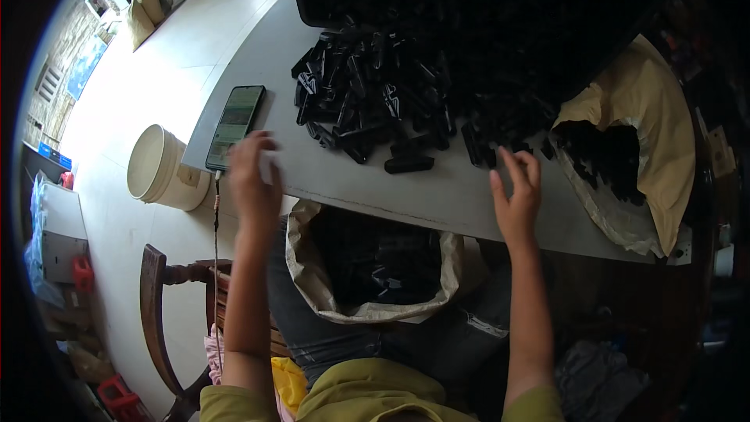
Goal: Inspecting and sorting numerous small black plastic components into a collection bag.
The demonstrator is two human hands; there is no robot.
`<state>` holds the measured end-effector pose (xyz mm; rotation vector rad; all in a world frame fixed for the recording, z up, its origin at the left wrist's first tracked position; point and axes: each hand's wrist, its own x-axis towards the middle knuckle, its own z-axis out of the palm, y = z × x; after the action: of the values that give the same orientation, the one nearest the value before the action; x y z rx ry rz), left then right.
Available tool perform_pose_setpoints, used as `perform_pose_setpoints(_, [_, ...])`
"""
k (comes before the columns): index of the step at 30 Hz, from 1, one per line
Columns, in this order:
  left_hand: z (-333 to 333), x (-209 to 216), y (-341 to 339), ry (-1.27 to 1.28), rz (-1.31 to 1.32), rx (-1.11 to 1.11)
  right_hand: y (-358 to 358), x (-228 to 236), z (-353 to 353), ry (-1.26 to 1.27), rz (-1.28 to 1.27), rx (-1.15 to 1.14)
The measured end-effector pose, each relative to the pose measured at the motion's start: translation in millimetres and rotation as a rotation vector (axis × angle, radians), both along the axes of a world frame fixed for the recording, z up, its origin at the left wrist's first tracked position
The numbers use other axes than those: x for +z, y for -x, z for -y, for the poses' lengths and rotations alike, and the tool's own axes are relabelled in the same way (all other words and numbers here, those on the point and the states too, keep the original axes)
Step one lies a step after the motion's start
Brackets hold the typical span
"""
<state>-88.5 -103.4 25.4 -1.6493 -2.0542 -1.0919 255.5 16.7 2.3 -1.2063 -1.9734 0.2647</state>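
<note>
My left hand (256, 184) hovers by the table's near edge, beside a phone (236, 126) with a lit screen. Its fingers are a little blurred but look apart, with nothing visible in them. At the right, my right hand (519, 197) is held over the table with thumb and fingers spread, just short of some small black plastic pieces (478, 148). A large heap of similar black pieces (351, 90) covers the middle of the table. One single piece (409, 164) lies at the heap's near side. Below the edge, an open woven sack (297, 246) on my lap holds more dark pieces.
A big black container (312, 12) stands at the back of the grey table (336, 181). To the right, a torn tan sack (664, 133) shows black pieces inside. A cable (216, 227) hangs from the phone. A white bucket (160, 172) and a wooden chair (152, 297) are at the left.
</note>
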Motion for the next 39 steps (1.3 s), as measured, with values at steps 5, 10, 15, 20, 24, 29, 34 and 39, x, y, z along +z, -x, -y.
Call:
perform_pose_setpoints(5, [6, -18, 62, 0.244, 0.043, 0.359, 9, -13, -13, 0.029, 0.088, -0.001])
perform_pose_setpoints(10, [-30, -13, 14, 0.079, 0.028, 0.098, 17, -15, -16, 0.074, 0.128, -0.048])
perform_pose_setpoints(15, [-43, -11, -94, 0.159, -0.105, -0.381, 22, -10, -11, 0.033, 0.138, -0.061])
perform_pose_setpoints(20, [-51, -25, -109, 0.179, -0.158, -0.369, 21, -14, -12, 0.025, 0.154, -0.077])
perform_pose_setpoints(24, [-46, -23, -107, 0.168, -0.015, -0.418, 19, -16, -14, 0.0, 0.145, -0.091])
perform_pose_setpoints(29, [-39, -25, -96, 0.241, 0.159, -0.559, 30, -7, -12, 0.014, 0.178, -0.076])
perform_pose_setpoints(34, [-34, -23, -94, 0.233, 0.167, -0.666, 25, -14, -17, 0.042, 0.132, -0.068])
perform_pose_setpoints(39, [-30, -26, -96, 0.192, 0.198, -0.625, 25, -13, -11, 0.057, 0.115, -0.089])
